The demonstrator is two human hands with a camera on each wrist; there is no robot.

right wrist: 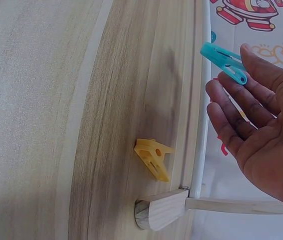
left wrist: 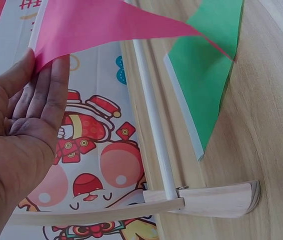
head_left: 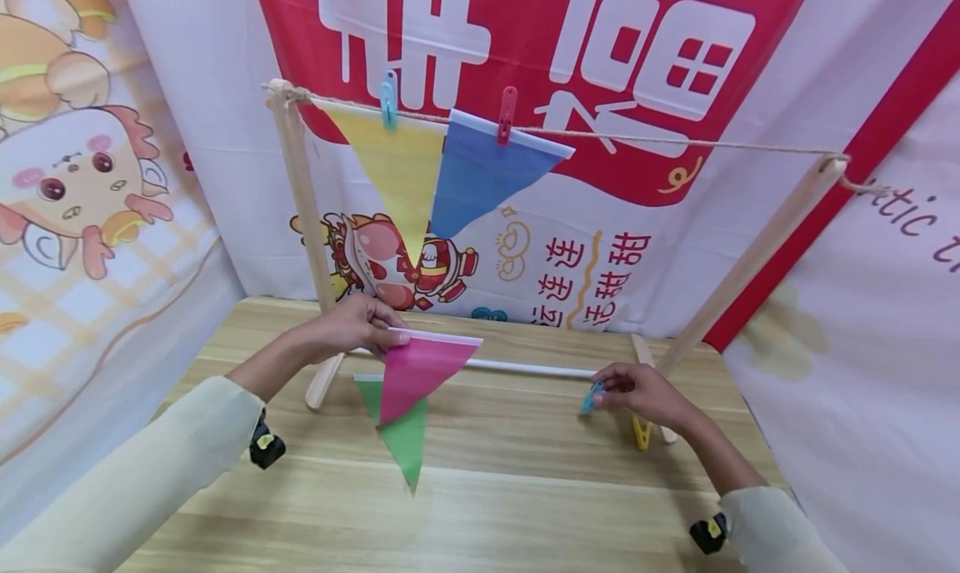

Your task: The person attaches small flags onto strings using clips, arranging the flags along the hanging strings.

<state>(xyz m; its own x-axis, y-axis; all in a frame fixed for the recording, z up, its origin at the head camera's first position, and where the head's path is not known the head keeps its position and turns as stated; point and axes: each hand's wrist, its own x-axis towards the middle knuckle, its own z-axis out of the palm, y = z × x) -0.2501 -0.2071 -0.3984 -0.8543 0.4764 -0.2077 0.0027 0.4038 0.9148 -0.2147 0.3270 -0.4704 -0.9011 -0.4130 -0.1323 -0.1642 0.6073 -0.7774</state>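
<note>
My left hand pinches a pink triangular flag by one end of its white-edged top, holding it above the table. Below it, a green triangular flag lies on the wood, partly covered by the pink one in the head view. In my right hand a teal clothespin is held between thumb and fingers, near the right foot of the stand. A yellow clothespin rests on the table beside that foot. Overhead, a yellow flag and a blue flag hang from the string.
The twine runs between two wooden posts, the left post and right post. A light blue clothespin and a red clothespin grip the hung flags. A white rod joins the posts low down. Printed cloth stands behind.
</note>
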